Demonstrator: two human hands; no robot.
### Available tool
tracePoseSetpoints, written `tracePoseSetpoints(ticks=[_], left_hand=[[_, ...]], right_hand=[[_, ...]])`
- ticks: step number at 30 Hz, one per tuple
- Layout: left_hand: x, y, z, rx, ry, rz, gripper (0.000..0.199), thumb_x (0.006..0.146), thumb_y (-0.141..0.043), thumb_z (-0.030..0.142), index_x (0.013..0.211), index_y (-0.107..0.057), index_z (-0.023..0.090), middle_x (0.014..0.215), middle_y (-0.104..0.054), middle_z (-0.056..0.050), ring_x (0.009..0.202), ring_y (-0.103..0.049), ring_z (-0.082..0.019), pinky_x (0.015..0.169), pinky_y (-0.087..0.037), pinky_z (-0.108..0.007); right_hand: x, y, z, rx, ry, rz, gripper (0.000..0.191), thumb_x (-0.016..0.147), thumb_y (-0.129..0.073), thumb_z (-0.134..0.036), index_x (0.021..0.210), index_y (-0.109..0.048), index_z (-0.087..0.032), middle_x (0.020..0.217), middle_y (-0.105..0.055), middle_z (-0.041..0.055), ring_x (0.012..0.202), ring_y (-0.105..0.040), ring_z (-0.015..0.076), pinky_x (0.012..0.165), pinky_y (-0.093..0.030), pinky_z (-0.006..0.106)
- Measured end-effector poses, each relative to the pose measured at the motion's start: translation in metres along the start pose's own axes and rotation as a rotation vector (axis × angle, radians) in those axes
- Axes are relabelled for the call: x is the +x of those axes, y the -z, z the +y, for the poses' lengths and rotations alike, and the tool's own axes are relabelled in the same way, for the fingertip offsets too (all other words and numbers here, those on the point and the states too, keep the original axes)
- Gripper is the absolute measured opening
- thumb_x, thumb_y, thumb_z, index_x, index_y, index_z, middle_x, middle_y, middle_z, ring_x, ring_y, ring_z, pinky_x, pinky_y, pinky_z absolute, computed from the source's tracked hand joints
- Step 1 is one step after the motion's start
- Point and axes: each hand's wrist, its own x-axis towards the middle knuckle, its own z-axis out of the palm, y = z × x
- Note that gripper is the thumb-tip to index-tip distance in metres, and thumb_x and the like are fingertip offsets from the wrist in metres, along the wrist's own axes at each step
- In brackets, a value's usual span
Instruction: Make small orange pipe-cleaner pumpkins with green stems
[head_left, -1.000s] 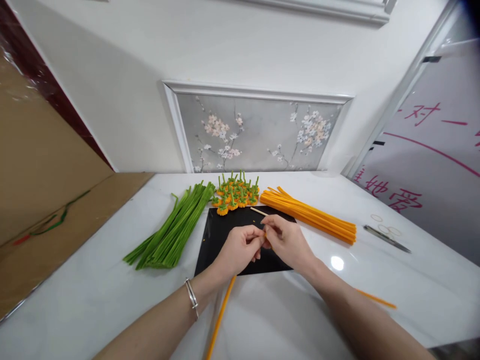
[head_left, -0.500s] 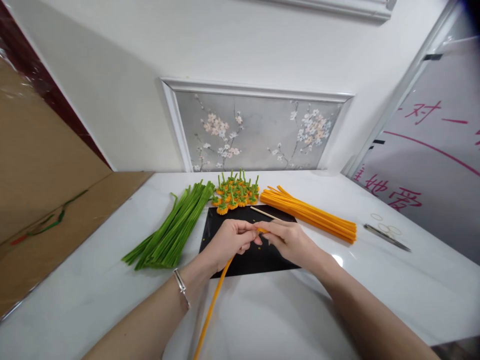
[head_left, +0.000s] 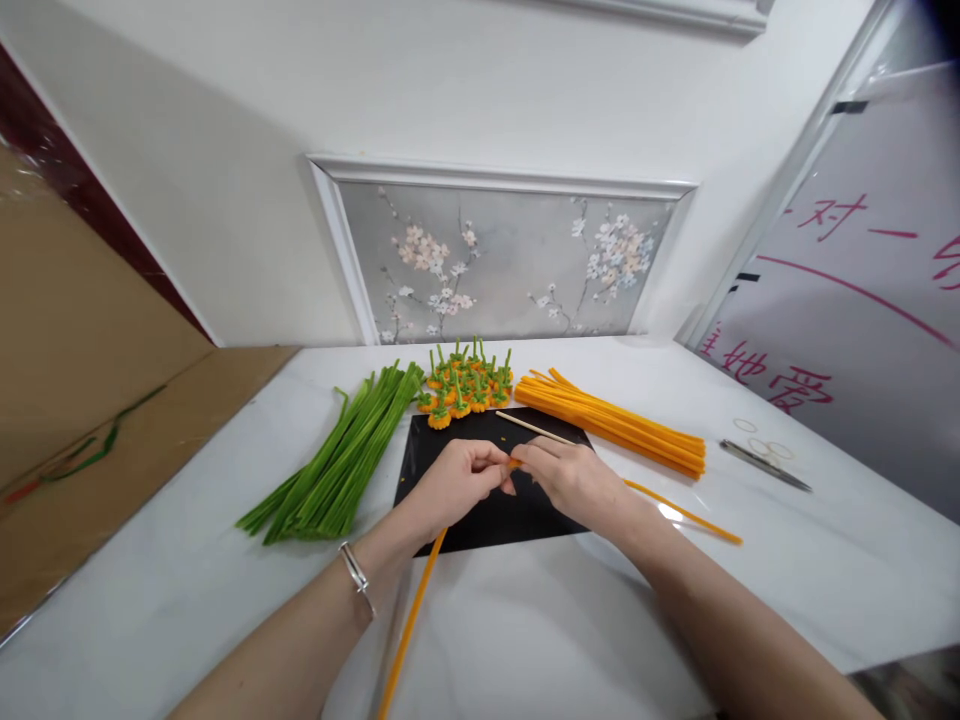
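Note:
My left hand [head_left: 461, 485] and my right hand [head_left: 566, 480] meet over a black mat [head_left: 495, 535], both with fingers pinched. Between their fingertips is a fuzzy orange pipe cleaner [head_left: 411, 630], mostly hidden there. One length of it runs from under my left hand toward the table's front. Another orange length [head_left: 686, 510] sticks out to the right from behind my right wrist; whether the two are one piece is hidden. A thin wooden stick [head_left: 534, 427] lies on the mat, its near end reaching my right hand.
Green pipe cleaners [head_left: 341, 460] lie bundled on the left, orange ones [head_left: 611, 420] on the right. Several small orange pumpkin-like pieces with green stems [head_left: 465, 385] stand behind the mat. Tweezers [head_left: 765, 465] and clear rings [head_left: 761, 445] lie far right. Cardboard [head_left: 150, 440] borders the left.
An orange length now shows on the right, past my right wrist, where none showed before. My hands stay pinched together over the mat. The whole view has shifted slightly.

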Motion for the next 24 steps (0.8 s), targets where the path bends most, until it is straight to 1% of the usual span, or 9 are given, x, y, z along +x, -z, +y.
tracePoseSetpoints(ticks=[3, 6, 9, 11, 13, 17, 20, 22, 24], left_hand=[[0.001, 0.001, -0.003, 0.052, -0.040, 0.004, 0.013, 0.075, -0.054, 0.015, 0.074, -0.067, 0.014, 0.067, -0.069, -0.002, 0.055, -0.051, -0.010, 0.054, -0.036, -0.021], [0.002, -0.001, -0.007, 0.163, -0.106, 0.038, 0.015, 0.076, -0.052, 0.013, 0.072, -0.066, 0.014, 0.067, -0.069, -0.002, 0.061, -0.057, -0.013, 0.059, -0.039, -0.023], [0.002, -0.005, -0.010, 0.294, -0.185, 0.100, 0.019, 0.078, -0.050, 0.012, 0.067, -0.065, 0.016, 0.066, -0.067, -0.001, 0.062, -0.057, -0.013, 0.061, -0.039, -0.024], [0.002, -0.007, -0.010, 0.277, -0.200, 0.107, 0.019, 0.080, -0.051, 0.014, 0.066, -0.064, 0.016, 0.066, -0.066, -0.001, 0.062, -0.056, -0.013, 0.061, -0.039, -0.024], [0.002, -0.006, -0.010, 0.128, -0.121, 0.037, 0.017, 0.082, -0.054, 0.022, 0.070, -0.063, 0.015, 0.068, -0.066, -0.001, 0.057, -0.051, -0.010, 0.056, -0.037, -0.023], [0.001, 0.000, -0.007, -0.346, 0.206, -0.190, 0.032, 0.082, -0.061, 0.046, 0.080, -0.062, 0.014, 0.066, -0.060, -0.001, 0.047, -0.040, -0.006, 0.042, -0.026, -0.018], [-0.001, 0.003, -0.008, -0.595, 0.329, -0.271, 0.031, 0.076, -0.071, 0.042, 0.078, -0.062, 0.012, 0.061, -0.053, 0.001, 0.048, -0.043, -0.005, 0.042, -0.028, -0.016], [-0.001, 0.004, -0.009, -0.679, 0.350, -0.301, 0.027, 0.074, -0.075, 0.035, 0.076, -0.063, 0.012, 0.062, -0.053, 0.001, 0.048, -0.042, -0.003, 0.043, -0.028, -0.015], [-0.001, 0.004, -0.010, -0.701, 0.347, -0.296, 0.023, 0.072, -0.077, 0.030, 0.074, -0.063, 0.011, 0.062, -0.054, 0.001, 0.047, -0.040, -0.003, 0.042, -0.026, -0.015]], right_hand=[[0.000, -0.001, -0.001, -0.046, 0.023, 0.022, 0.021, 0.091, -0.046, -0.006, 0.098, -0.060, -0.020, 0.086, -0.065, 0.0033, 0.074, -0.061, 0.0123, 0.063, -0.042, 0.020], [0.001, -0.002, -0.003, -0.119, 0.029, 0.069, 0.018, 0.089, -0.048, -0.006, 0.085, -0.060, -0.019, 0.083, -0.065, 0.0019, 0.069, -0.057, 0.0126, 0.060, -0.036, 0.023], [0.002, -0.003, -0.005, -0.184, 0.041, 0.094, 0.019, 0.087, -0.050, -0.005, 0.076, -0.059, -0.019, 0.075, -0.063, 0.0005, 0.064, -0.052, 0.0133, 0.059, -0.031, 0.027], [0.003, -0.002, -0.005, -0.206, 0.049, 0.094, 0.019, 0.087, -0.052, -0.006, 0.074, -0.058, -0.019, 0.072, -0.062, 0.0003, 0.064, -0.051, 0.0140, 0.059, -0.029, 0.028], [0.004, 0.000, -0.006, -0.219, 0.052, 0.103, 0.018, 0.089, -0.052, -0.010, 0.075, -0.058, -0.019, 0.073, -0.063, 0.0008, 0.067, -0.050, 0.0147, 0.060, -0.028, 0.029], [0.004, 0.007, -0.005, -0.206, 0.113, 0.180, 0.020, 0.096, -0.045, -0.014, 0.086, -0.062, -0.020, 0.080, -0.067, 0.0018, 0.070, -0.051, 0.0150, 0.063, -0.029, 0.030], [0.003, 0.012, -0.005, -0.169, 0.185, 0.227, 0.025, 0.098, -0.039, -0.013, 0.093, -0.063, -0.020, 0.090, -0.070, 0.0032, 0.075, -0.054, 0.0144, 0.066, -0.032, 0.030], [0.002, 0.015, -0.004, -0.154, 0.207, 0.222, 0.026, 0.098, -0.038, -0.013, 0.096, -0.064, -0.019, 0.095, -0.070, 0.0042, 0.077, -0.055, 0.0143, 0.068, -0.034, 0.030], [0.002, 0.016, -0.004, -0.137, 0.214, 0.202, 0.027, 0.098, -0.037, -0.013, 0.098, -0.064, -0.018, 0.096, -0.070, 0.0051, 0.079, -0.056, 0.0145, 0.069, -0.035, 0.030]])
